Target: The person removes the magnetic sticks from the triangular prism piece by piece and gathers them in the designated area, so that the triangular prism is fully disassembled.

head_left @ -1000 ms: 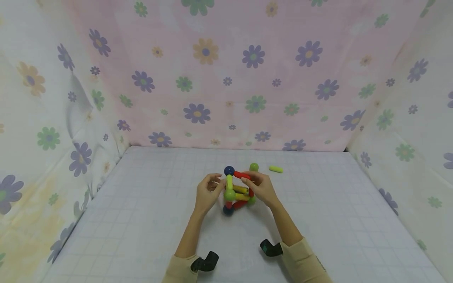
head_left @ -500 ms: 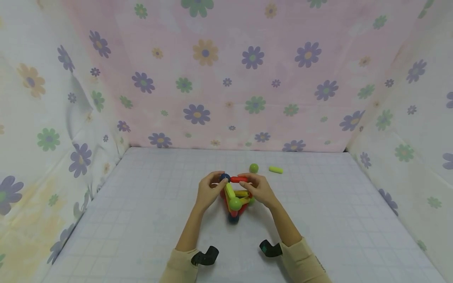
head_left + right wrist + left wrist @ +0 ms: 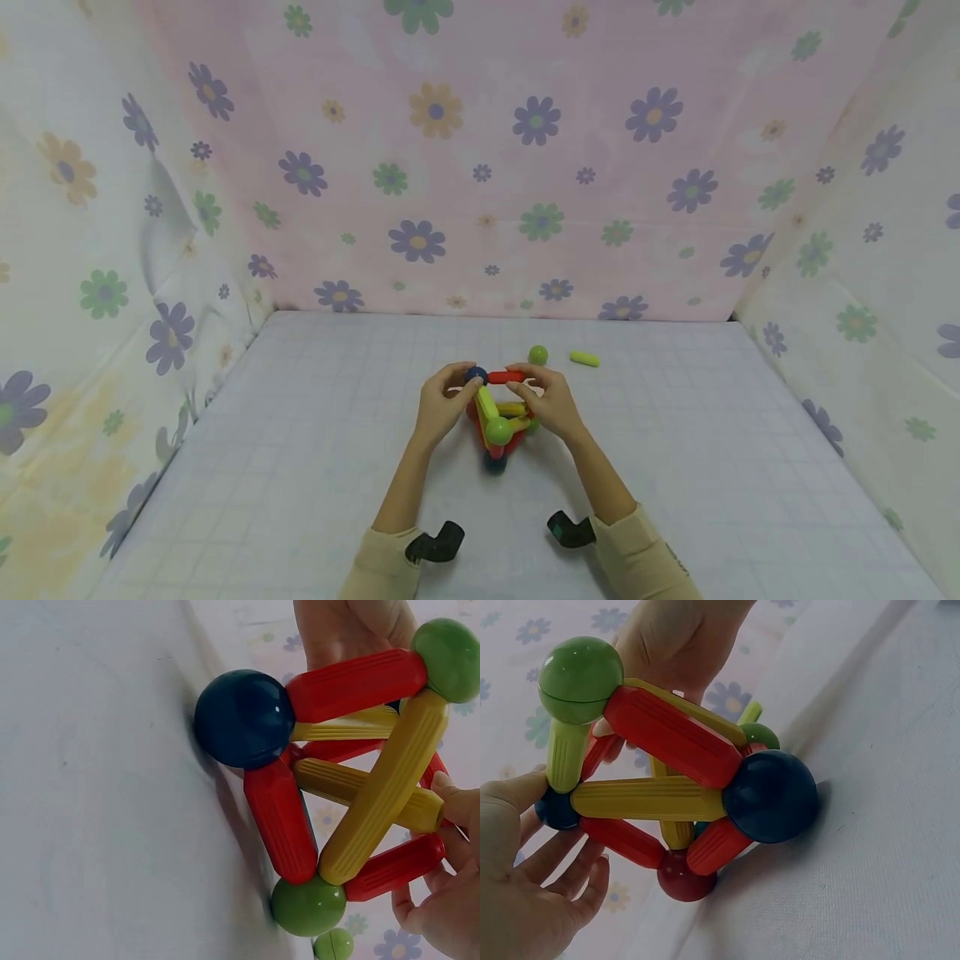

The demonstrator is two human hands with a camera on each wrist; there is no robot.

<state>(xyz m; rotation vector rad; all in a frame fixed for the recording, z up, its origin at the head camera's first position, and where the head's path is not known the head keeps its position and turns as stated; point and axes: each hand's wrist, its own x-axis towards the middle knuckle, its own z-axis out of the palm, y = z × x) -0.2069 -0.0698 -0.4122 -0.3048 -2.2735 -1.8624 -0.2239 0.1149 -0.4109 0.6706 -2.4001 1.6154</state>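
Observation:
A magnetic stick-and-ball frame [image 3: 495,421] of red, yellow and lime rods with coloured balls stands in the middle of the table. My left hand [image 3: 442,402] pinches the dark blue ball [image 3: 557,808] at its top, from which the lime rod [image 3: 568,754] runs to a green ball [image 3: 582,679]. At the upper right, my right hand [image 3: 551,402] pinches a red rod [image 3: 504,377] whose left end meets that blue ball. Another dark blue ball [image 3: 244,718] lies low at the near corner. Parts of the frame are hidden behind rods and fingers.
Behind the frame lie a loose green ball [image 3: 537,355] and a loose lime rod [image 3: 584,358]. Flower-patterned cloth [image 3: 480,208] walls the table [image 3: 300,467] at the back and both sides.
My left fingers have come onto the top blue ball, which has shifted slightly left and down. The frame has turned a little, and the red rod now lies level. Little differs since half a second ago.

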